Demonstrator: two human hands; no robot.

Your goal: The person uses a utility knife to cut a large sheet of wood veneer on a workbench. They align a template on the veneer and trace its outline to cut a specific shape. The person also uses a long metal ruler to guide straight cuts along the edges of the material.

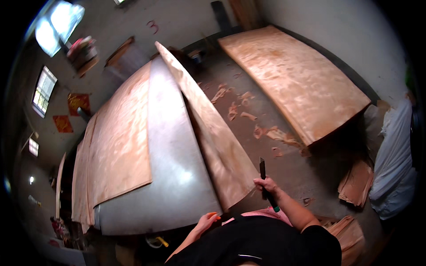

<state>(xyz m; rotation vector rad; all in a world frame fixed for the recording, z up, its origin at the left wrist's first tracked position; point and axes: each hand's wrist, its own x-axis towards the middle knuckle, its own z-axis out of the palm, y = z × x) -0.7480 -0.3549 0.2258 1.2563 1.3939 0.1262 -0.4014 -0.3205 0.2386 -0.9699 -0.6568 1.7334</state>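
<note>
In my right hand (267,186) is a long black utility knife (262,170) with a green butt end, its tip pointing up and away from me. That hand is beside the near corner of a narrow wood veneer sheet (222,150), which slants along the right side of a metal-topped table (177,190). Whether the hand touches the sheet I cannot tell. My left hand (207,219) is low by the table's front edge, fingers stretched out, with something orange at the fingertips. A wide stack of veneer sheets (124,146) covers the table's left part.
Across the aisle to the right is a large low stack of veneer (297,75). Curled wood scraps (275,135) litter the floor between. White plastic sheeting (392,164) and a bundle of veneer pieces (356,182) are at far right; more pieces (348,235) lie behind my right elbow.
</note>
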